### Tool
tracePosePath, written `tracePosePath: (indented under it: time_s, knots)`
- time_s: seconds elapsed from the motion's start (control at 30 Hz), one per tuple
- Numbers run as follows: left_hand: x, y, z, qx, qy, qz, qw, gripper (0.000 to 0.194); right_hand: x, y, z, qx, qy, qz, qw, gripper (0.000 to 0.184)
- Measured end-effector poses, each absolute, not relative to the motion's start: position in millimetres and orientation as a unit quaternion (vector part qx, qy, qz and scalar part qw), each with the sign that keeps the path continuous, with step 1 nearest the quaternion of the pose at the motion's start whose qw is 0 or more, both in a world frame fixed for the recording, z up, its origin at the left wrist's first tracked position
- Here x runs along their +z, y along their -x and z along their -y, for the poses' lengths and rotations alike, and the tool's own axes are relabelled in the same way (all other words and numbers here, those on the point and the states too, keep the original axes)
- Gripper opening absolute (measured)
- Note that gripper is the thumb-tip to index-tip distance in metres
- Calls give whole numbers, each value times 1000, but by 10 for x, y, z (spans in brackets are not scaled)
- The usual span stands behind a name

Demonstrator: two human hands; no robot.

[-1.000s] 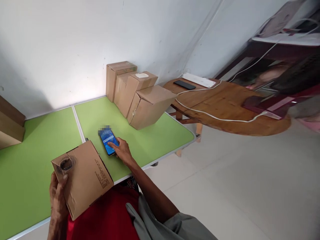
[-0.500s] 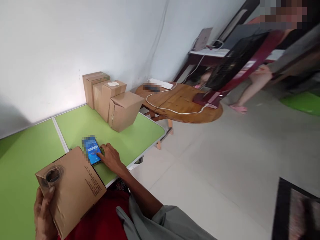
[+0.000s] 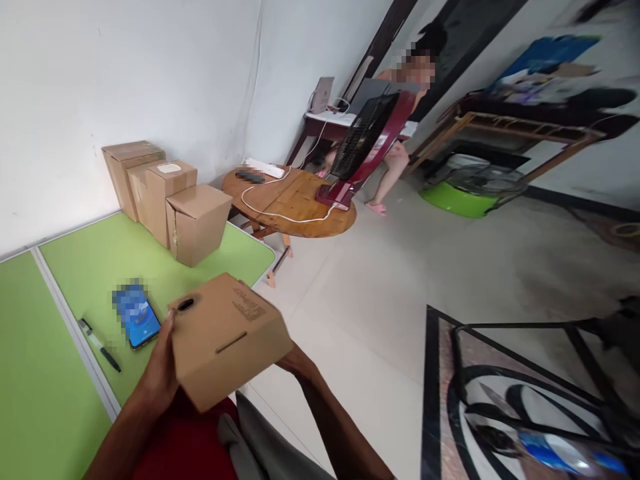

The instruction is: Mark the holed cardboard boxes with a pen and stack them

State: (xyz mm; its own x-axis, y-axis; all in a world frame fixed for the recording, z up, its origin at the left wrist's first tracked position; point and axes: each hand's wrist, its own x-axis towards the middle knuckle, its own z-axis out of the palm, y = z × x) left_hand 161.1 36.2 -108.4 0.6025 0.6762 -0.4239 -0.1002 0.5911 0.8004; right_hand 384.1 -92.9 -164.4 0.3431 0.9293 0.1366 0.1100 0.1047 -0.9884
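A brown cardboard box is held up over my lap at the table's front edge, tilted. It has a dark round hole near one corner, a slot and printed text on its upper face. My left hand grips the box's left side. Against the far right side is my right hand, its fingers hidden behind the cardboard. On the green table, left of the box, lies a phone with a blue lit screen. A pen rests nearer the table's seam.
Several cardboard boxes stand at the table's back by the wall. Beyond is a round wooden table bearing a red fan and a white cable. A person sits behind it. A black metal frame is at right.
My right hand has left the phone and moved to the box. The box has shifted right and turned, with both hands on it. My view has swung right, and the pen is uncovered.
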Motion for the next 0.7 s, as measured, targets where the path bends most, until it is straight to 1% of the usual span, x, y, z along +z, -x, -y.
tracePosePath:
  time_s: [0.03,0.1,0.17,0.23,0.27,0.33,0.4,0.47,0.57,0.63,0.7]
  knots:
    - [-1092,-1735,-405,185,-366,-355,840,85,-1660,-3937,952,336,587,425,601,116]
    - [-1123,-1971,-533,114,-352,-337,866,87,-1675,-4141,904,309,621,379,613,112]
    - [-1168,-2187,-693,89,-350,-351,864,87,-1662,-4342,736,297,647,352,607,98]
    - [-1214,-2373,-861,84,-346,-373,857,94,-1636,-4510,480,299,655,348,600,84]
    - [-1231,-2453,-942,83,-343,-385,853,98,-1624,-4574,333,299,655,351,599,81]
    - [-1255,-2588,-1090,86,-341,-405,844,105,-1614,-4659,37,293,657,355,597,80]
    - [-1270,-2695,-1210,89,-343,-419,836,106,-1627,-4693,-226,281,666,351,596,85]
    - [-1287,-2777,-1293,94,-348,-425,830,98,-1654,-4686,-417,268,677,342,595,91]
    - [-1333,-2790,-1309,105,-351,-424,828,74,-1707,-4588,-501,247,695,321,594,100]
    - [-1373,-2657,-1238,115,-349,-424,828,61,-1747,-4447,-409,222,717,292,593,107]
    - [-1400,-2383,-1131,139,-352,-425,822,55,-1795,-4262,-235,186,743,253,591,114]
